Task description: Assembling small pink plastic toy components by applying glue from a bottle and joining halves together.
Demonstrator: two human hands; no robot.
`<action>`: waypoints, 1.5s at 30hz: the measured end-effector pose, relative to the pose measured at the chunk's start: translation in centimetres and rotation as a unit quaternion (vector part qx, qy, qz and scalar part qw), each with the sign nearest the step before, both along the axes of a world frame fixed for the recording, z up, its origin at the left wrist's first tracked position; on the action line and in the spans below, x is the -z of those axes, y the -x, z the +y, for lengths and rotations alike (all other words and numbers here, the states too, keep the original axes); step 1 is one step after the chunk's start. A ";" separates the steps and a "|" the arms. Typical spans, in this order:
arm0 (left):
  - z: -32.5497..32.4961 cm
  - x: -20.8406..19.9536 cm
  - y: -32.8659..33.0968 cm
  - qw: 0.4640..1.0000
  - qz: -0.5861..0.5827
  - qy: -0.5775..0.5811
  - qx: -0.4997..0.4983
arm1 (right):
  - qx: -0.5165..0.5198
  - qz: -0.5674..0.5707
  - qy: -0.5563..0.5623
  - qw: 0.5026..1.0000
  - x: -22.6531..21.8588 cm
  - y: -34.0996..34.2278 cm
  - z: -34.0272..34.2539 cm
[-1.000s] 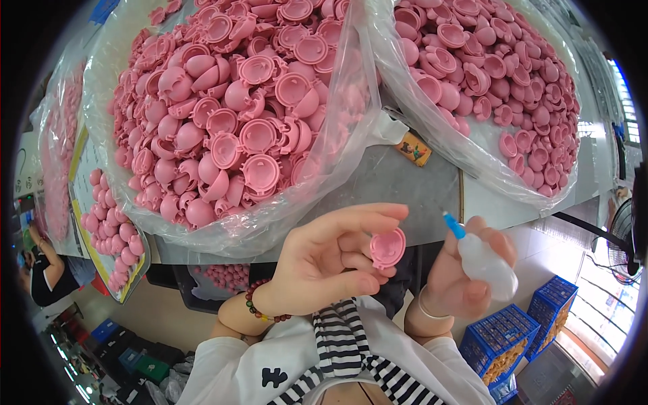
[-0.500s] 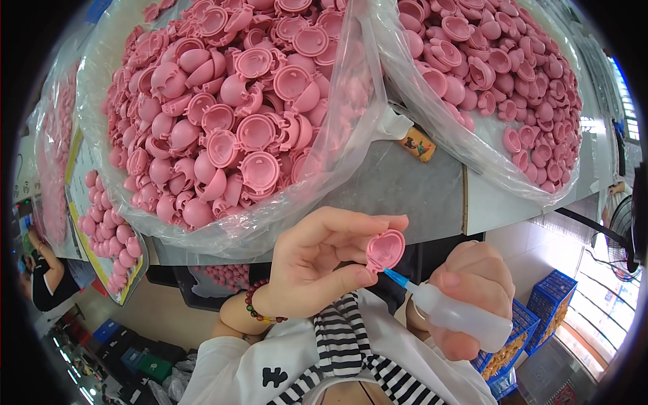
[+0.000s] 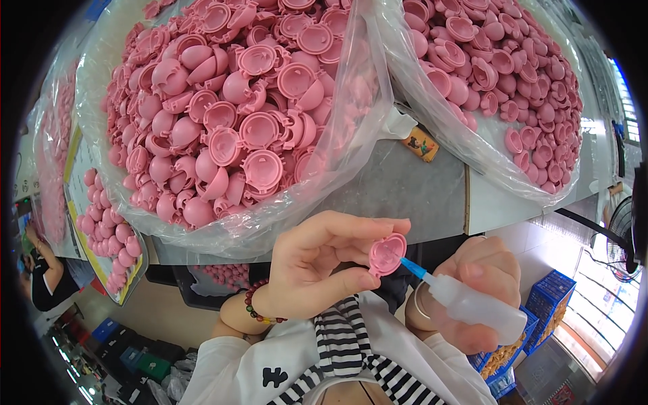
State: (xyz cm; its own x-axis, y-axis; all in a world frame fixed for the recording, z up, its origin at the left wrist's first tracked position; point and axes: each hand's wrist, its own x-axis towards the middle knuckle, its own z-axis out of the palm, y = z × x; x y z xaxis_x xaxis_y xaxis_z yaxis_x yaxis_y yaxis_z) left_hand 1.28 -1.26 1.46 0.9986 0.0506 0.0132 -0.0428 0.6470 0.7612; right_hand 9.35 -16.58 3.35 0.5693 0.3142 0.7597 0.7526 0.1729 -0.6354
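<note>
My left hand (image 3: 324, 263) pinches a small pink plastic half-shell (image 3: 387, 255) between thumb and fingers, its hollow side showing. In my right hand (image 3: 482, 287) is a translucent white squeeze bottle (image 3: 472, 307), tilted up to the left. The bottle's blue needle tip (image 3: 413, 267) is at the right rim of the half-shell; whether it touches cannot be made out. Beyond my hands, a clear plastic bag (image 3: 290, 219) lies opened out around a heap of pink half-shells (image 3: 223, 121).
A second clear bag (image 3: 472, 158) of pink pieces lies at the right. Between the bags, a small yellow-orange box (image 3: 421, 143) sits on the grey table (image 3: 398, 196). Joined pink balls (image 3: 104, 229) rest on a tray at the left. Blue crates (image 3: 550, 307) stand low at the right.
My right hand has shifted right with the squeeze bottle, its tip going from the half-shell's lower edge to its right rim. The half-shell has turned slightly in my left hand.
</note>
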 end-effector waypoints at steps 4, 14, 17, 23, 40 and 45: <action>0.1 0.1 0.1 1.000 -0.009 -0.012 -0.005 | 0.032 0.026 0.014 0.999 -0.3 0.2 0.3; 0.1 1.0 0.2 0.989 -0.084 -0.093 -0.082 | 0.018 0.053 0.055 0.997 -0.4 0.5 -0.4; 0.2 0.8 0.1 0.996 -0.078 -0.030 -0.043 | -0.036 0.054 -0.046 0.997 0.1 -0.1 -0.3; 0.4 0.7 -0.4 0.978 -0.017 0.188 0.090 | 0.188 0.218 0.055 0.956 1.2 -2.4 0.9; 0.1 0.1 0.1 0.988 -0.073 -0.129 -0.032 | 0.327 -0.016 0.419 0.847 -0.1 -11.2 -5.2; 0.3 0.0 0.1 0.996 -0.049 -0.066 -0.022 | 0.004 0.324 0.216 0.921 -1.9 -5.2 -3.7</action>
State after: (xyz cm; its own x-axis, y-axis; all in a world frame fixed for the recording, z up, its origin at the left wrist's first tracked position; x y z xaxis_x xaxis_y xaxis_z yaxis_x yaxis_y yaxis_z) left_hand 1.19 -0.94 1.42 0.9890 0.0847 0.1209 -0.1475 0.5376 0.8302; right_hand 14.52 -20.27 5.22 0.8630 0.5008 0.0659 0.1922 -0.2049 -0.9597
